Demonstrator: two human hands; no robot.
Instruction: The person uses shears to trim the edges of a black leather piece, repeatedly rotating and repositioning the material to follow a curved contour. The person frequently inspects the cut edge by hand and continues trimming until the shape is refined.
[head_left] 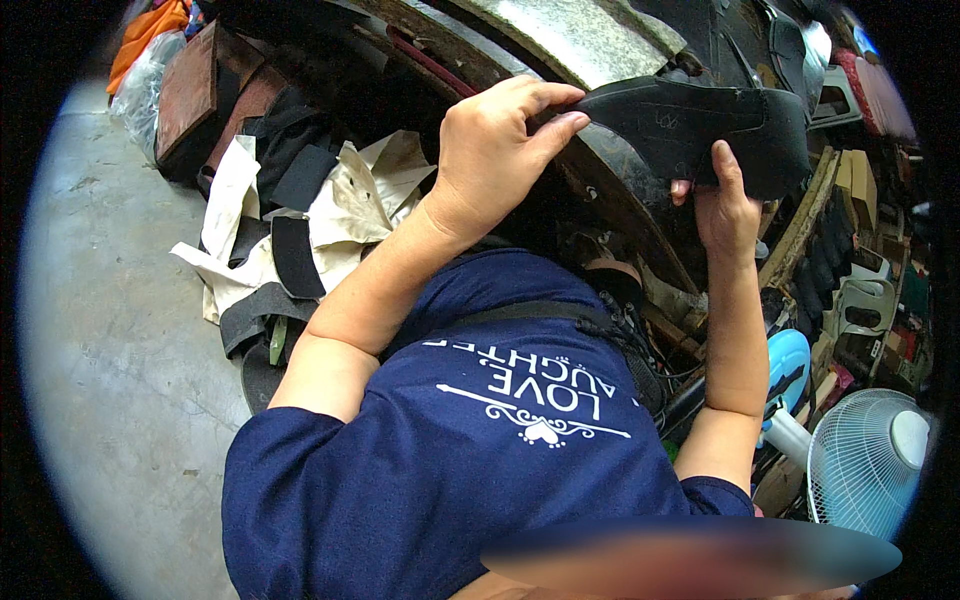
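A black shoe upper (665,125), with a seam line and faint marks on its face, is stretched between my two hands. At its narrow left end, my left hand (505,145) pinches the tip between thumb and fingers. My right hand (728,205) grips the lower edge near the broad, curved right end. Its thumb presses on the near face, and most of its fingers are hidden behind the piece. Below and behind the upper is a worn, dark curved edge of the workbench (625,165).
Off-white cloth scraps (350,200) and black strips (293,257) lie heaped on the left. Beyond them are a reddish-brown box (188,90) and a clear plastic bag (150,85). A pale blue fan (868,460) stands at the lower right. Grey floor (120,330) runs along the left.
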